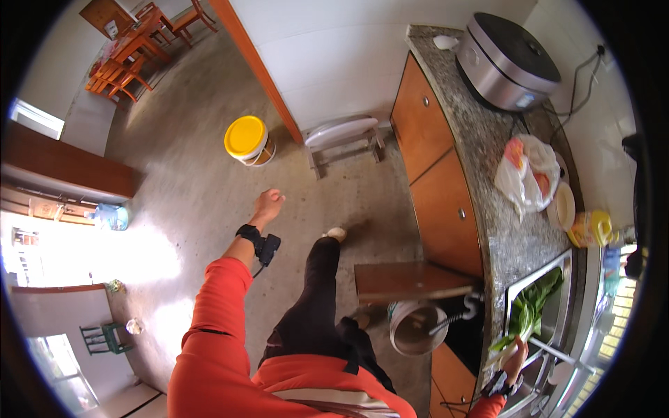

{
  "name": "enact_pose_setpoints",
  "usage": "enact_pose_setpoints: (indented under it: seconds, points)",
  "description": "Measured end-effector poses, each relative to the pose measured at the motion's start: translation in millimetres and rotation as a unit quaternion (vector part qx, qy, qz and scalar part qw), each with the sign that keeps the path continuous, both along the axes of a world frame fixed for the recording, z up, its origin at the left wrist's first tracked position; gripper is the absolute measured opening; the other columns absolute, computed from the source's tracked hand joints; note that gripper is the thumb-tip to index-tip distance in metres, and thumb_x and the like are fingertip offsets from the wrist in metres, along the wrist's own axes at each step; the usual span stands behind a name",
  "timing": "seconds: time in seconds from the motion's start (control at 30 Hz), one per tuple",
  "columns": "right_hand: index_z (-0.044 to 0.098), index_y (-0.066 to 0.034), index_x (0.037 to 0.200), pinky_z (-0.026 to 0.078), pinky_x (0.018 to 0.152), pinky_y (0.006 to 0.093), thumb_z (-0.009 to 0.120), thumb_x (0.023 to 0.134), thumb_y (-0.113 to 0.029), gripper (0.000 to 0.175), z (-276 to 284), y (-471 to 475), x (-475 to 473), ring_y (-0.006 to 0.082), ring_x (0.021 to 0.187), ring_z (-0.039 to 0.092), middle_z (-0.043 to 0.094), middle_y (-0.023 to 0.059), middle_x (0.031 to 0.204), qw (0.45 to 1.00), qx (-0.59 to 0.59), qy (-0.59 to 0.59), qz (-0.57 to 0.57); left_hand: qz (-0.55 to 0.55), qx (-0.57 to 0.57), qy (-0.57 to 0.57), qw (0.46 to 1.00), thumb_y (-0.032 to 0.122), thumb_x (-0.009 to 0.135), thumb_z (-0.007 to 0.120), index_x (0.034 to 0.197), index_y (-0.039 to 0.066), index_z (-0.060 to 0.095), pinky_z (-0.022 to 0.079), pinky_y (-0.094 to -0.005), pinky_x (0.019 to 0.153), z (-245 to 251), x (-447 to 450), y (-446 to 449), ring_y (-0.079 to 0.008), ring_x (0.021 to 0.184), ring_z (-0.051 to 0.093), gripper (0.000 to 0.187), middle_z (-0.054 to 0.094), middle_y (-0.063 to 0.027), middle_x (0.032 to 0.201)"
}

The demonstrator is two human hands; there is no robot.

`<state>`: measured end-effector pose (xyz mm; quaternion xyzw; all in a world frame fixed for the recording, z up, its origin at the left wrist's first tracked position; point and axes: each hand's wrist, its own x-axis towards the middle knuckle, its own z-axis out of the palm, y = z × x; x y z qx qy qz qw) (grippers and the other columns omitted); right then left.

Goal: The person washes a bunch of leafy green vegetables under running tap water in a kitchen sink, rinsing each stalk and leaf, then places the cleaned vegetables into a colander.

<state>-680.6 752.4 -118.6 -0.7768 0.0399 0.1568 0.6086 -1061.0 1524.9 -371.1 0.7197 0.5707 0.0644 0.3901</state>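
My right hand (515, 360) is at the double steel sink on the right, with its fingers around the pale stems of a bunch of leafy greens (528, 311). The broad green leaves spread into the farther sink basin (554, 308). A metal faucet spout (562, 352) reaches over the sink close to that hand. My left hand (269, 205) hangs out over the concrete floor, away from the counter, its fingers curled with nothing visible in them. A black strap with a small device (264, 248) is on the left wrist.
Below the sink, a cabinet door (413, 282) stands open beside a bucket (415, 329) with a drain hose in it. The granite counter (496, 224) bears a rice cooker (504, 62), a plastic bag (528, 172) and a yellow jug (590, 229). A yellow-lidded bucket (248, 138) stands on the floor.
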Motion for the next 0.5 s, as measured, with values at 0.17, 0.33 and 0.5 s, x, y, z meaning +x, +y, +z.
enact_pose_setpoints:
  seconds: [0.17, 0.33, 0.5]
  points:
    - [0.059, -0.0094, 0.092, 0.041, 0.066, 0.028, 0.064, 0.083, -0.015, 0.012, -11, 54, -6, 0.0109, 0.072, 0.05, 0.051, -0.0044, 0.075, 0.987, -0.149, 0.024, -0.058, 0.018, -0.005, -0.086, 0.996, 0.031, 0.086, 0.067, 0.114, 0.006, 0.068, 0.052, -0.037, 0.089, -54, 116, 119, -0.0261, 0.103, 0.068, 0.037, 0.071, -0.0134, 0.109]
    - [0.058, -0.0095, 0.102, 0.042, 0.066, 0.0279, 0.063, 0.084, -0.012, 0.018, -31, 94, -2, 0.0115, 0.072, 0.05, 0.052, -0.0033, 0.079, 0.973, -0.175, 0.089, -0.118, 0.004, 0.029, -0.103, 0.994, 0.025, 0.087, 0.065, 0.11, 0.006, 0.07, 0.053, -0.0374, 0.084, -109, 227, 205, -0.0316, 0.097, 0.068, 0.03, 0.072, -0.0147, 0.101]
    - [0.056, -0.0096, 0.108, 0.043, 0.067, 0.0282, 0.063, 0.085, -0.013, 0.025, -35, 121, 7, 0.012, 0.074, 0.051, 0.054, -0.0025, 0.083, 0.96, -0.219, 0.097, -0.147, -0.095, 0.134, -0.074, 0.984, 0.019, 0.088, 0.063, 0.123, 0.01, 0.064, 0.048, -0.0482, 0.092, -164, 315, 246, -0.0398, 0.107, 0.06, 0.036, 0.069, -0.015, 0.108]
